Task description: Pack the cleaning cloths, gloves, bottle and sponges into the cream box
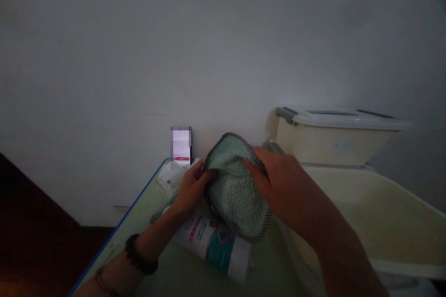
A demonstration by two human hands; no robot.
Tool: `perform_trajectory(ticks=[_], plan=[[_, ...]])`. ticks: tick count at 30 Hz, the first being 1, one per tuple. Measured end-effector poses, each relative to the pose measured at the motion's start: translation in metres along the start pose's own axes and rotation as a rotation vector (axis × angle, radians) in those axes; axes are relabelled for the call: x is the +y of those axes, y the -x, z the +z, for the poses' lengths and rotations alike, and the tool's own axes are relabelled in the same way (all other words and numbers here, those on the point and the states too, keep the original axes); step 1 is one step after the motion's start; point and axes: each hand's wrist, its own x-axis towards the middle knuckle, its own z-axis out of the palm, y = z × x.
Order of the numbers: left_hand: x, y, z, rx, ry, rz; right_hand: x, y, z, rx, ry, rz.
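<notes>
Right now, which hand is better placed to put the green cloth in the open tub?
Likely the right hand: it holds the green cloth on the side nearer the open tub. The left hand grips the opposite edge.

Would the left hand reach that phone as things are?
Probably yes: the phone stands just beyond the left hand, only a white packet low before it, though that hand is holding the green cloth.

Nothing legible; blurred red print point(195, 229) on white package point(221, 249)
</notes>
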Motion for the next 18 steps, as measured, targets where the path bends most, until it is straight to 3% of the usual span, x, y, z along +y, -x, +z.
perform_trajectory(ticks=[3,6,10,18], plan=[[-0.002,0.0,0.0,-0.057,0.092,0.021,0.009,0.007,-0.014,0.123,-0.008,-0.042],[-0.005,-0.002,-0.001,-0.03,0.102,0.06,0.014,0.008,-0.02,0.239,-0.054,-0.089],[-0.007,-0.002,-0.001,0.018,0.043,0.046,0.018,0.006,-0.019,0.238,-0.1,-0.053],[0.0,-0.001,-0.003,0.045,-0.044,0.069,0.014,0.003,-0.013,0.181,0.016,0.089]])
